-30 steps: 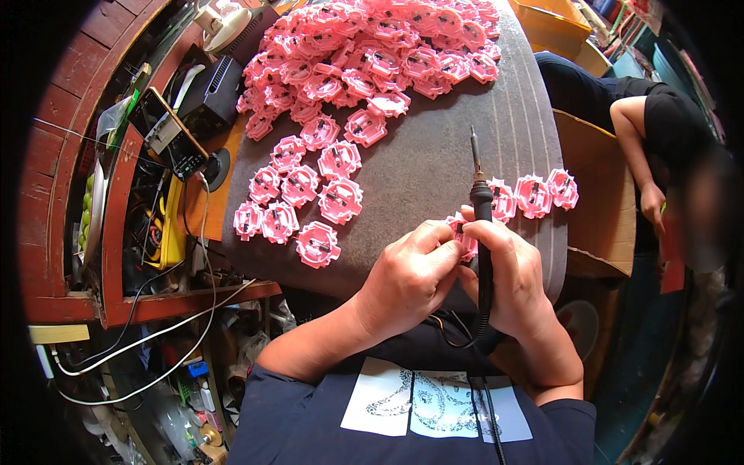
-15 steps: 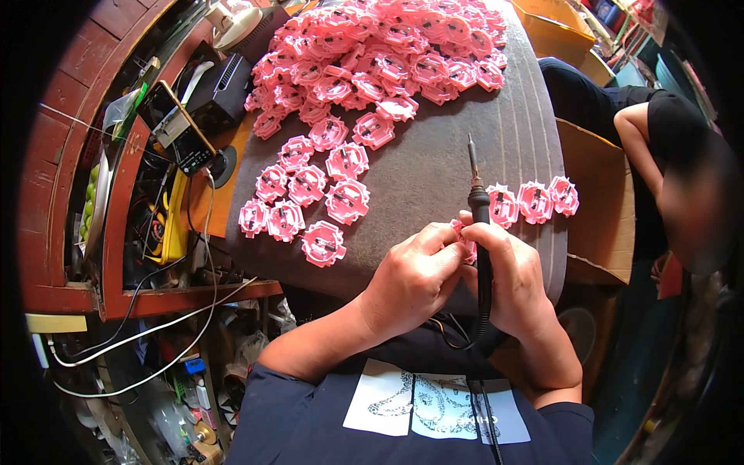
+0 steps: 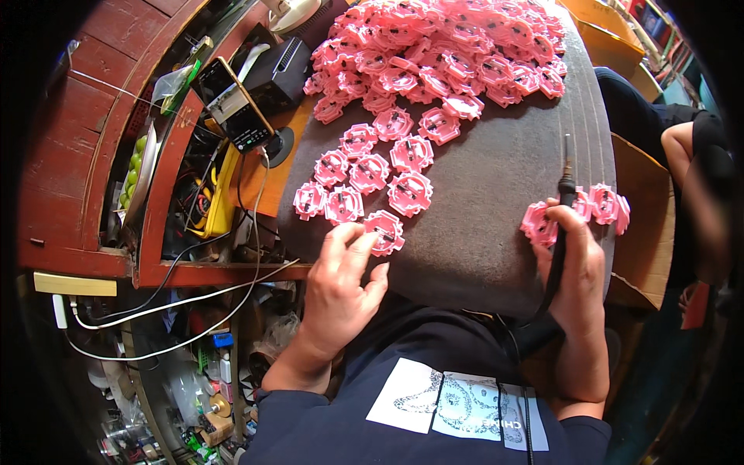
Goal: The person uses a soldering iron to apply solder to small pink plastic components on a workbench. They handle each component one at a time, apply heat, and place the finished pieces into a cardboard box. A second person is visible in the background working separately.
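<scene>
While the heap waits: most of the job, I judge, is left.
Left hand (image 3: 339, 288): fingers spread, touching a pink disc (image 3: 384, 232) on the grey pad (image 3: 496, 232).
Right hand (image 3: 574, 267): gripping the soldering iron (image 3: 563, 225).
Done: three discs (image 3: 601, 205) by my right hand.
Left: big pile (image 3: 442, 46).

Pink round part (image 3: 385, 232) lies flat on grey mat, under left fingertips. Black soldering iron (image 3: 559, 232), gripped, tip at twelve o'clock.

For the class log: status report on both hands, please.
Left hand fingers on a pink part. Right hand grips soldering iron. Nothing blocking.
</scene>
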